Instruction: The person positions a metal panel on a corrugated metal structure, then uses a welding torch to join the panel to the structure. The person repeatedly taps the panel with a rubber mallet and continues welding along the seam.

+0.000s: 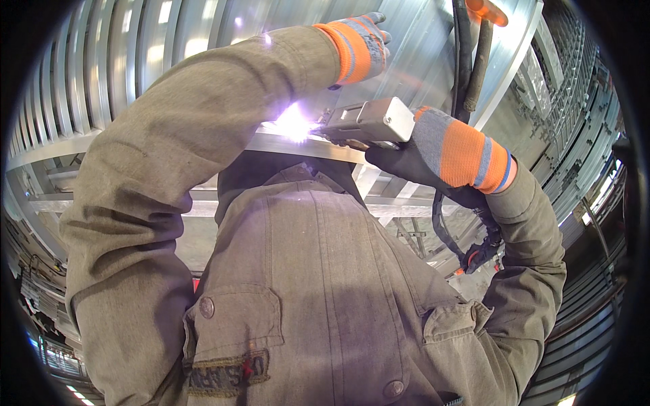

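Note:
My right hand (pixel 450 145), in an orange and grey work glove with a dark palm, is wrapped round a welding gun (pixel 369 122) with a boxy metal housing. A bright violet-white arc (pixel 296 124) glows at the gun's tip, against the edge of a metal frame bar (pixel 332 150). Glare hides the weld spot itself. Farther away, my left hand (pixel 362 46), in a matching glove, lies on the ribbed metal panel (pixel 420 68) with its fingers stretched out and nothing visible in them. My left forearm arches over the panel just beyond the arc.
Black cables (pixel 462 61) run over the panel at the right, beside an orange-topped piece (pixel 487 11) with a dark shaft. Another cable loop (pixel 441 227) hangs below my right wrist. Stacked metal lengths (pixel 575 155) line the far right. Frame crossbars (pixel 203 203) run beneath.

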`<state>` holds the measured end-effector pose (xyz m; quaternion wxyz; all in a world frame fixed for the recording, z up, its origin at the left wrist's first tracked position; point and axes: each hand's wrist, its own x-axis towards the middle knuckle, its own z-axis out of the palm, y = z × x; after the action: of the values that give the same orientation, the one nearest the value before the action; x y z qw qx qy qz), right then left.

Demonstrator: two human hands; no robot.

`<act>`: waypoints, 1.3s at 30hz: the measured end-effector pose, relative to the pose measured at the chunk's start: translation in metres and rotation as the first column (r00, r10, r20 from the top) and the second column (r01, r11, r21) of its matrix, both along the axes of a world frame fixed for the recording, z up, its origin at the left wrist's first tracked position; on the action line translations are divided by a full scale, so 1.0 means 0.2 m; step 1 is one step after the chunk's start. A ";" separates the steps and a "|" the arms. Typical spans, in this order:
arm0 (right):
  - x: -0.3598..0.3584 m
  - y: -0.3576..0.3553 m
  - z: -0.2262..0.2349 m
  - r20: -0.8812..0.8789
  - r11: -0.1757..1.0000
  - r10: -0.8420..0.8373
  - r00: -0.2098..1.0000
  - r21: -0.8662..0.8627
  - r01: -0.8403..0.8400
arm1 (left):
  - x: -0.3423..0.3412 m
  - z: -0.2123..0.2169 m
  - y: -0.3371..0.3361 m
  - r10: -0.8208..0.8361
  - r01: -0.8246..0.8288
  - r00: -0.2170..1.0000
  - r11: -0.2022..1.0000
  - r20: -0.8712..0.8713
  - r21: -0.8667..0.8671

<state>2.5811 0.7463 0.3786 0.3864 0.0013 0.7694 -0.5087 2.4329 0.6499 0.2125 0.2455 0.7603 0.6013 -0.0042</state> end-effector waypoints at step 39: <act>0.23 0.20 0.19 0.156 0.986 -0.104 0.982 0.146 0.081 | -0.08 0.11 -0.04 -0.211 0.203 0.977 0.968 0.036 0.148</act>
<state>2.6279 0.7863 0.4157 0.4229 0.1058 0.7678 -0.4695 2.4165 0.6412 0.2351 0.2039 0.8344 0.5109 0.0332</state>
